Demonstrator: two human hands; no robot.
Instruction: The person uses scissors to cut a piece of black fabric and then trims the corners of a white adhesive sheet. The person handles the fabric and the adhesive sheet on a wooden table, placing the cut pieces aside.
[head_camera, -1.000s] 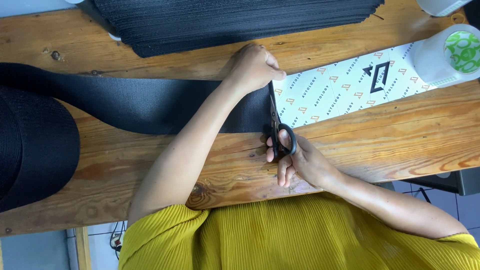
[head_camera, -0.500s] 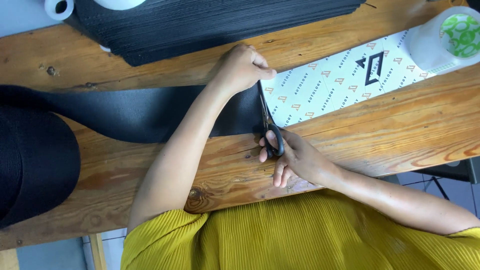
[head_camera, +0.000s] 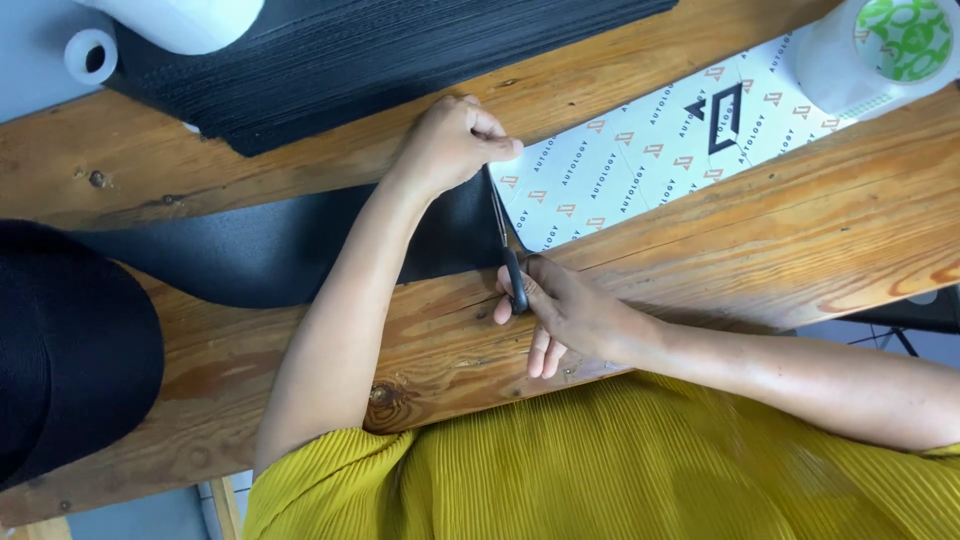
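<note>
Head view looks straight down on a wooden worktop (head_camera: 700, 250) with both bare arms reaching forward from a yellow ribbed top (head_camera: 620, 470). Left hand (head_camera: 450, 140) lies knuckles-up on the free end of the black strap (head_camera: 280, 250), fingers (head_camera: 495, 145) curled shut and pinching the strap's far corner just beside the scissor blades; the forearm runs diagonally back across the strap toward the near edge of the worktop. Right hand (head_camera: 565, 315) rests on the bare wood near the near edge, wrist low, forearm stretching off to the right. Its fingers (head_camera: 535, 350) are wrapped through the black handles of the scissors (head_camera: 505, 245) — closed on them, two fingertips trailing loose toward the body.

Scissors point away from the person, blades narrow and nearly together, standing across the strap's width right at its cut end, where the black meets a white patterned card (head_camera: 650, 160). The strap is wide, matte and flat, running left from the blades across the middle of the worktop to a big black roll (head_camera: 70, 360) at the left edge.

Along the far edge sits a stack of black cut pieces (head_camera: 380, 60). A white roll (head_camera: 180, 20) and a small white spool (head_camera: 92, 55) lie at the far left corner — a white tape roll with a green-printed core (head_camera: 880, 50) stands at the far right corner, on the end of the card.
</note>
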